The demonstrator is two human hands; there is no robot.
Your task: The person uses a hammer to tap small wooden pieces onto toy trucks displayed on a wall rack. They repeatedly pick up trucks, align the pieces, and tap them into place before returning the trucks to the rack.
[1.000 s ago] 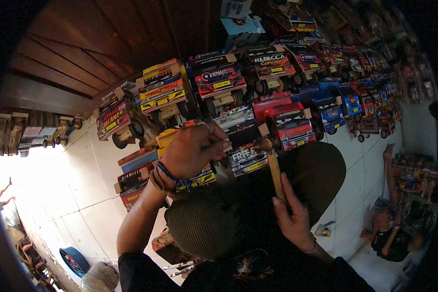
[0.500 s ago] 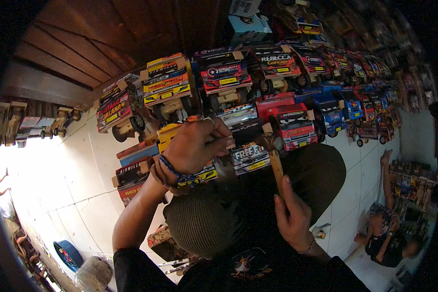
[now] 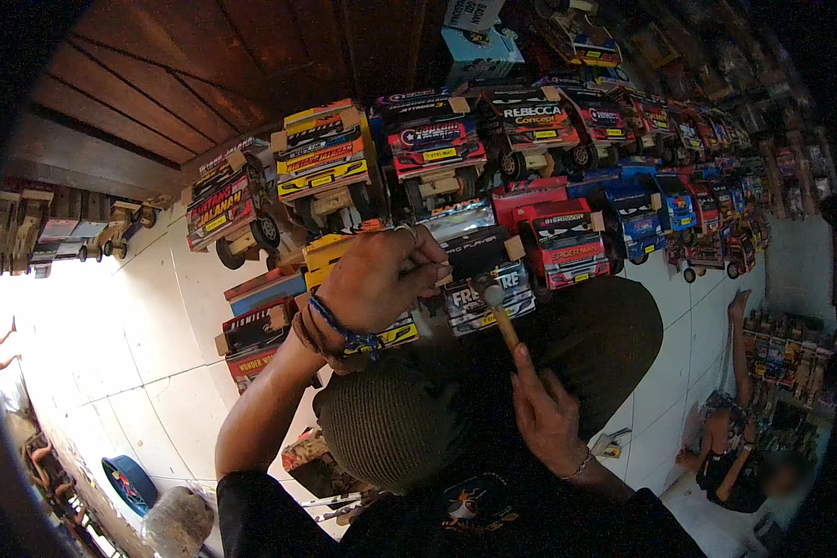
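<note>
Left hand: the person's left hand (image 3: 377,277), wearing blue and brown braided bands at the wrist, is sitting with bent fingers; thumb and forefinger are pressing close together. Cannot tell what, if anything, they are pinching.
Right hand: the right hand (image 3: 544,418), wearing a thin bracelet, is wrapping its fingers around a hammer (image 3: 506,329) with a pale wooden handle and a rounded grey head.
Hammer: is pointing up and left from the right hand, its head showing before the front of the worked truck. Contact: cannot tell.
Worked truck: a boxy toy truck (image 3: 479,268) with a black windscreen and a grey-white printed front is standing just right of the left hand's fingertips, above and left of the right hand.
Wood tab: a small flat tan block (image 3: 514,247) is sticking out at the truck's right edge, across from the left fingertips.
Yellow neighbour: a yellow toy truck (image 3: 321,265) is standing behind the left hand, which is partly covering it.
Red neighbour: a red toy truck (image 3: 567,244) with a black windscreen is standing above the right hand.
Back row: an orange-and-yellow toy truck (image 3: 321,163) is standing beyond the left hand.
Knees: dark ribbed trousers (image 3: 381,428) are showing below the left hand.
Co-worker: another person (image 3: 730,465) is sitting well right of the right hand.
</note>
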